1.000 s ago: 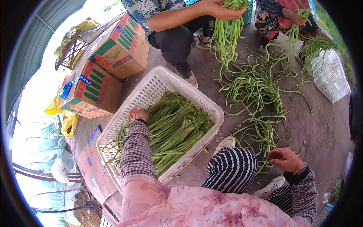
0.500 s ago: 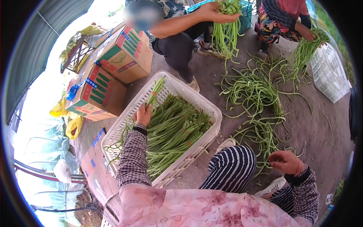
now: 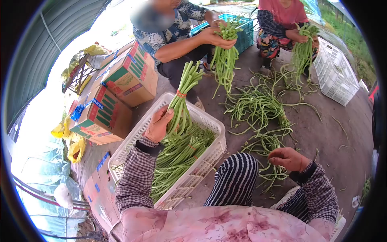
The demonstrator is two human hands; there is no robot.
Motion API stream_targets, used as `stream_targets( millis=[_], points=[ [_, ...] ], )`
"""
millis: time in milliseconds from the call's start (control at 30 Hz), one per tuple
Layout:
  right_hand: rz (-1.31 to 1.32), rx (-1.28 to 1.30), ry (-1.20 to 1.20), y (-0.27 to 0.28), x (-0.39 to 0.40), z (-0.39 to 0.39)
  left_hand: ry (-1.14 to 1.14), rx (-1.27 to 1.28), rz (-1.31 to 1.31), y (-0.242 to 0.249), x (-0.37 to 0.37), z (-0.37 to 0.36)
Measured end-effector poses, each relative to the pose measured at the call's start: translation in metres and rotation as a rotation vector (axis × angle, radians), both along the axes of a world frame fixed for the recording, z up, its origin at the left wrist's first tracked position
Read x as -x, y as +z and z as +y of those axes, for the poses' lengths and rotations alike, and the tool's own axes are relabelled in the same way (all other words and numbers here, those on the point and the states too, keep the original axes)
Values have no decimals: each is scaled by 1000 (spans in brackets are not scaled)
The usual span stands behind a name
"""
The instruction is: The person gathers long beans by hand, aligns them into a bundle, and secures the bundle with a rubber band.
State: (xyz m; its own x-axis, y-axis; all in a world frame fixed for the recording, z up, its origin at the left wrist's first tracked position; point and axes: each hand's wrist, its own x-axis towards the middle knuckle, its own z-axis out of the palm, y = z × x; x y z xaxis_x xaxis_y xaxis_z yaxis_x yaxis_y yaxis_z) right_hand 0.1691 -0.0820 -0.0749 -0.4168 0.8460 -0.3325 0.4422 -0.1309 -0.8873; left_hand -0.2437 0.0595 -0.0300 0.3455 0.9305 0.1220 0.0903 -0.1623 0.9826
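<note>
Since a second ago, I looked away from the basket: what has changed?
The left hand has closed on a tied bundle of long beans and lifted it up out of the white basket, stems upward. The right hand stayed empty over the loose beans on the ground. The basket stayed put.

The crate (image 3: pixel 209 121) sits under the left hand (image 3: pixel 158 125), cardboard boxes (image 3: pixel 117 92) to its left, loose beans (image 3: pixel 258 107) lying beyond the right hand (image 3: pixel 288 158).

Bright daylight, blown-out glare at upper left, heavy fisheye curvature, black vignetted corners, soft shadows.
</note>
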Motion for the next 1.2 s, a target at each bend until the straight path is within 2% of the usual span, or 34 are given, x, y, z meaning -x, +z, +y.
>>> stream_targets(
  millis=[33, 100, 133, 267, 367, 433, 500, 567, 633, 700, 733, 767, 800, 867, 967, 1033, 1100, 1133, 1200],
  points=[
    [15, -30, 21, 3, 3, 2, -23, -11, -8, 8, -12, -2],
    [44, -50, -11, 3, 6, 5, -226, 117, -230, 29, -42, -11],
    [78, -59, -17, 2, 5, 4, -229, 191, -267, 35, -57, -16],
    [211, -48, -111, -4, 5, 1, -365, 321, -366, 22, -90, -14],
    [177, -31, -108, 5, 0, 1, -427, 309, -411, 24, -120, -12],
    [168, -47, -103, 13, -2, -4, -365, 371, -442, 31, -140, -15],
    [210, -64, -134, 13, -4, -8, -481, 185, -492, 40, -159, -13],
    [216, -23, -127, 15, -11, -9, -508, 159, -461, 51, -178, -11],
    [214, -17, -125, 12, -15, -10, -402, 285, -700, 53, -196, -11],
    [327, -148, -210, 9, -15, -11, -489, 324, -773, 56, -209, -9],
    [267, -324, -287, 13, -13, -13, -468, 370, -829, 56, -217, -9],
    [267, -328, -297, 17, -12, -13, -447, 417, -887, 56, -225, -10],
    [298, -425, -403, 21, -14, -12, -425, 494, -921, 56, -231, -12],
    [382, -585, -581, 16, -23, -9, -465, 544, -950, 43, -241, -13],
    [520, -568, -595, 27, -29, -11, -541, 609, -953, 28, -247, -13],
    [585, -589, -596, 29, -24, -11, -442, 712, -983, 23, -254, -21],
    [631, -526, -540, 36, -18, -12, -484, 694, -975, 17, -260, -30],
    [694, -493, -510, 35, -14, -10, -525, 622, -895, 12, -263, -33],
    [656, -499, -493, 29, -11, -4, -562, 547, -791, 6, -267, -42]
  ],
)
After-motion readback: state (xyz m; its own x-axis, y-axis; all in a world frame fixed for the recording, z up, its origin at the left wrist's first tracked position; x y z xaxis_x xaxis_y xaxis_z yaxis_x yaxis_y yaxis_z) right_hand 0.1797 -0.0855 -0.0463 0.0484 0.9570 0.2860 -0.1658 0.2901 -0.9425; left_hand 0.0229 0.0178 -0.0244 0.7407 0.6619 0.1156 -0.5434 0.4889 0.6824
